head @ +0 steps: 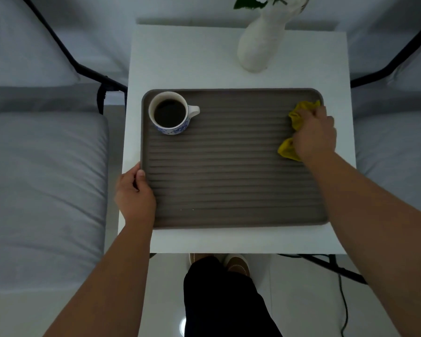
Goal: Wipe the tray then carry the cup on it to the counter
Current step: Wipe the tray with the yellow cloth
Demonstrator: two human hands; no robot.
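Observation:
A brown ribbed tray [229, 178] lies on a small white table [180, 57]. In the tray's far left corner stands a white cup with a blue pattern [171, 113], full of dark coffee, handle pointing right. My left hand [134, 193] grips the tray's left rim near the front. My right hand [314, 132] presses a yellow cloth [294, 117] onto the tray near its far right edge; the hand hides most of the cloth.
A white vase [260, 42] with green leaves stands at the back right of the table. Grey cushioned seats with black frames flank the table: one on the left [41, 178], one on the right [396, 147]. A black cable [343, 300] runs on the floor.

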